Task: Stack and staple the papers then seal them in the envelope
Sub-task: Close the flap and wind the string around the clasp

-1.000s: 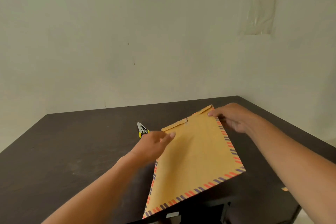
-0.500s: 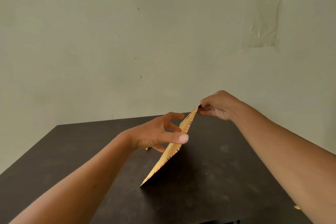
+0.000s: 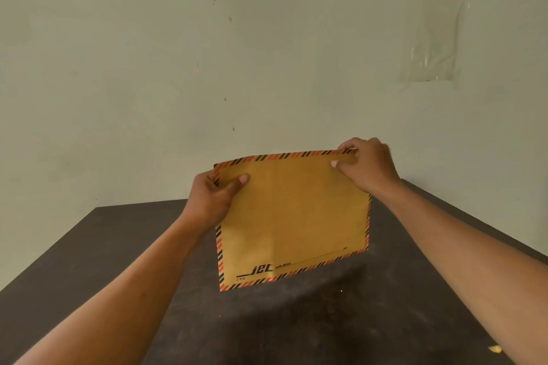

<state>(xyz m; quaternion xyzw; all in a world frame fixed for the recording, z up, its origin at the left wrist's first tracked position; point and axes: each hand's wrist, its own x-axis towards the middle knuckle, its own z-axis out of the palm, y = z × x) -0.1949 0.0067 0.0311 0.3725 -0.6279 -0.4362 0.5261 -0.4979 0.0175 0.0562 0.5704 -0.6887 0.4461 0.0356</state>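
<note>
Both forearms reach forward and up from the bottom corners, lifting a brown airmail envelope (image 3: 292,216) upright above the dark table (image 3: 89,261), its face turned toward the camera and the printed "jet AIR MAIL" line along its lower edge. The left hand (image 3: 212,195) grips the upper left edge, thumb flat across the front, fingers hidden behind. The right hand (image 3: 366,164) pinches the top right corner from above, thumb on the front. A clear plastic sheet (image 3: 431,27) clings to the wall (image 3: 148,68).
</note>
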